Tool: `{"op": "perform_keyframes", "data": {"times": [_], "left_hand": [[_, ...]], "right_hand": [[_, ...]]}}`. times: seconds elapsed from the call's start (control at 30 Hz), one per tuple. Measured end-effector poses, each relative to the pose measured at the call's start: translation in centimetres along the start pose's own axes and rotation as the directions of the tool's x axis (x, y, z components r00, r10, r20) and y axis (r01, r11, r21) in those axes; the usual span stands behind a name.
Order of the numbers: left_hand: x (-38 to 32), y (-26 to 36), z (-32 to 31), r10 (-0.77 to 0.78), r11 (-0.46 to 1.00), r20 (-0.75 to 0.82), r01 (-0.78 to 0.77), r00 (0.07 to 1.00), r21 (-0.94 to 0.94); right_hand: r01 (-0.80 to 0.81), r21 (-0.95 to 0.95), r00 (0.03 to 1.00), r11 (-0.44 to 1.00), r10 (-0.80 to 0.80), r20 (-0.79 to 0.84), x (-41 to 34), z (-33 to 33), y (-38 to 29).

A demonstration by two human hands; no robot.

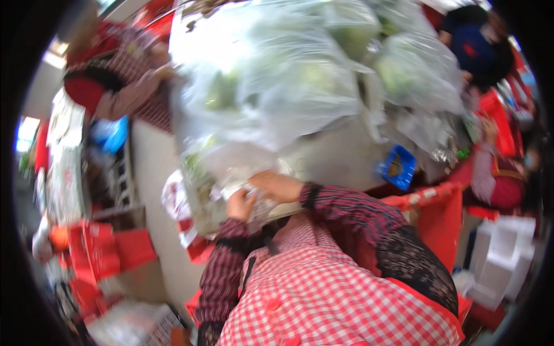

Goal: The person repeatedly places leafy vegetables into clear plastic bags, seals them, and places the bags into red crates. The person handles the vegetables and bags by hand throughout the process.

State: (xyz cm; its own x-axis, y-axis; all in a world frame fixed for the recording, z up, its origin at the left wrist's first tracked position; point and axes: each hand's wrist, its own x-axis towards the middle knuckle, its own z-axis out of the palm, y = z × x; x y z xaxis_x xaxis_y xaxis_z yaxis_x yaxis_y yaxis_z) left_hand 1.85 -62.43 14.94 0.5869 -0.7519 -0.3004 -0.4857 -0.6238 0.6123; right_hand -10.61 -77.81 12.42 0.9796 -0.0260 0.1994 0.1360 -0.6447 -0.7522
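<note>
At the near edge of the table (342,160), my left hand (240,206) grips a clear plastic bag (236,161), its fingers curled in. My right hand (277,187) is on the same bag, its fingertips close to the left hand and partly lost in blur. Leafy green vegetables (194,166) show through plastic just left of the bag. Beyond my hands, large translucent plastic bags (298,82) of green produce are heaped on the table. What exactly the fingers pinch is too blurred to tell.
A blue plastic basket (399,168) stands on the table to the right. A red crate (441,225) is beside my right arm. Co-workers are at the left (130,91), far right (502,177) and upper right (476,47). White foam boxes (502,255) and red crates (99,251) stand around.
</note>
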Motion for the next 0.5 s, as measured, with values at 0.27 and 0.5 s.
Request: {"op": "perform_keyframes", "data": {"times": [0.27, 0.5], "left_hand": [[-5.0, 5.0, 1.2, 0.336, 0.929, -0.087, -0.345, 0.938, -0.136], [-5.8, 0.5, -3.7, 0.109, 0.95, 0.163, -0.054, 0.981, -0.308]], "right_hand": [[0.021, -0.048, 0.996, 0.999, -0.025, -0.083, 0.3, -0.1, 1.3], [-0.247, 0.036, 0.923, 0.968, 0.247, -0.295, 1.9, -0.7, 0.6]]}}
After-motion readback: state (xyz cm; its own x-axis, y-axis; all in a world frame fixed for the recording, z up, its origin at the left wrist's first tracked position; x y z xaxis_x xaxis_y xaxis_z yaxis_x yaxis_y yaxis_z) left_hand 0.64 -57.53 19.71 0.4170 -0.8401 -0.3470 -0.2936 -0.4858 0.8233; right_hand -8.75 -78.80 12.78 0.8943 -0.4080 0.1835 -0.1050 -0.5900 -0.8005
